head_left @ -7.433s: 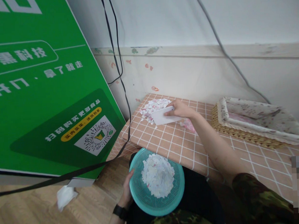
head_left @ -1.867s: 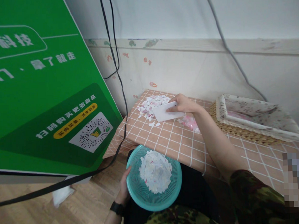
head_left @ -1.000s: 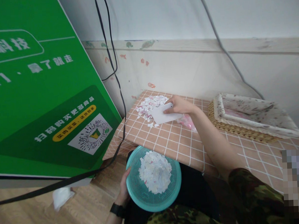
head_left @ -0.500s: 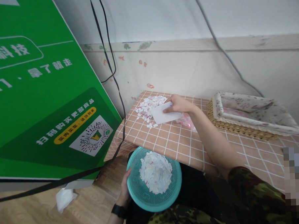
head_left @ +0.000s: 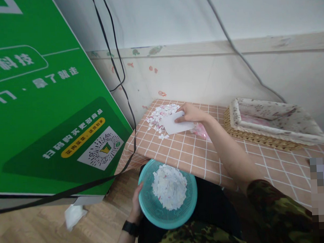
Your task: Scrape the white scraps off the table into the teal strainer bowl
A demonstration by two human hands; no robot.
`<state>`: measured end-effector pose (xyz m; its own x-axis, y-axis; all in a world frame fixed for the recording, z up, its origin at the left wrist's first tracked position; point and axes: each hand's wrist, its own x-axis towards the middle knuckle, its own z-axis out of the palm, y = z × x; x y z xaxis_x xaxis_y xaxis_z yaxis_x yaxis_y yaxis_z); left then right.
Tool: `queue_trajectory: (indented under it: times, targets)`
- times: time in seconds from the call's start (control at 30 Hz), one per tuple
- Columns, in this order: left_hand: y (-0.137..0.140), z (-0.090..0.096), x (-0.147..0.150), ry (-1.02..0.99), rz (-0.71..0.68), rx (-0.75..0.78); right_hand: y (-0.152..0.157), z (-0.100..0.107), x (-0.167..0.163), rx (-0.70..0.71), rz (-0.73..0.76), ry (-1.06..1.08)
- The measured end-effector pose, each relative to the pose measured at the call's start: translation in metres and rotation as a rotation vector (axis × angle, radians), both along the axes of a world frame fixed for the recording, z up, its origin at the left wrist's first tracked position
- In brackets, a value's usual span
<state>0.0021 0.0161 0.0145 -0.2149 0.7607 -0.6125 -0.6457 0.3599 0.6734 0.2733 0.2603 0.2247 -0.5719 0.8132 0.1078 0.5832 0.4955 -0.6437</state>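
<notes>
My right hand (head_left: 190,113) grips a flat white card (head_left: 176,124) over the tabletop, thumb on its near face. The card's left edge reaches the pile of small white and pink paper pieces (head_left: 158,118) at the table's far left corner. A few loose scraps lie just below the card. Below the table edge, my left hand (head_left: 137,201) holds the rim of a round turquoise plastic basket (head_left: 191,209) over my lap. A heap of white paper pieces (head_left: 170,187) fills the basket's middle. The fingers under the rim are hidden.
Behind my right wrist lies a pink plastic bag (head_left: 201,131), partly covered. A fabric-lined wicker basket (head_left: 264,138) stands at the right on the checked tablecloth (head_left: 203,159). A large green printed panel (head_left: 56,104) rises at the left, with a black strap (head_left: 129,112) hanging before it.
The card and my right hand have shifted slightly left against the paper pile. My left hand keeps its hold on the turquoise basket. The view has moved a little.
</notes>
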Motion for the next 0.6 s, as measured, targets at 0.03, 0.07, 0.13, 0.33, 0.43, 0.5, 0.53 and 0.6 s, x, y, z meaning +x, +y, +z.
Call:
queue_trajectory:
  times: [0.03,0.07,0.13,0.33,0.43,0.5,0.53,0.6]
  targets:
    - [0.0,0.001,0.0,0.004,-0.002,0.01,0.0,0.0,-0.001,-0.003,0.011,-0.003]
    - [0.0,0.001,0.001,0.011,0.001,0.022,-0.001,-0.001,-0.002,-0.007,0.026,-0.005]
    - [0.001,0.001,0.001,0.019,0.009,0.026,-0.001,-0.002,-0.004,-0.021,0.059,-0.003]
    - [0.0,0.001,-0.001,0.02,0.026,0.009,-0.001,-0.005,-0.005,-0.067,0.078,0.039]
    - [-0.001,0.0,-0.001,0.006,0.021,0.009,-0.001,-0.002,0.0,-0.091,0.089,-0.001]
    - [-0.002,0.0,-0.001,-0.004,0.017,0.012,-0.001,0.001,0.005,-0.086,0.069,-0.037]
    - [-0.002,0.0,0.0,-0.007,0.014,0.017,0.0,0.003,0.008,-0.075,0.052,-0.053]
    - [-0.002,0.0,0.0,-0.006,0.0,0.03,0.001,0.006,0.015,-0.048,0.011,-0.066]
